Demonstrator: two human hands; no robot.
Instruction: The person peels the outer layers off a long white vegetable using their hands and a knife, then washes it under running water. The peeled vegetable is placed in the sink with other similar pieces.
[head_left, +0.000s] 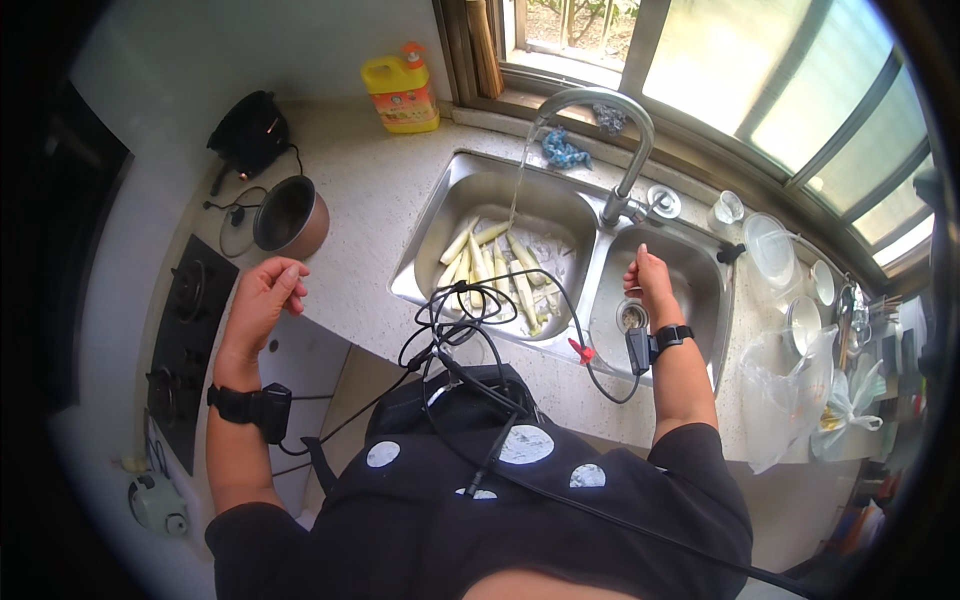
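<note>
Over the counter's front edge, between the pot and the hob, my left hand (270, 304) hangs with its fingers loosely bent and nothing visible in it. My right hand (651, 281) is above the right sink basin (701, 262), its fingers half curled, also with no object in view. Several pale, peeled stems that look like water bamboo shoots (480, 262) lie in the left sink basin (469, 195). Water runs onto them from the curved metal faucet (600, 94). A bundle of black cable (457, 322) hangs before my body, partly across the left basin.
A brown pot (309, 229) stands left of the sink near a glass lid (238, 229), a black appliance (251, 133) and a gas hob (191, 345). Behind is a yellow soap jug (405, 94). Plastic bags (787, 397) and bowls (804, 322) crowd the right counter.
</note>
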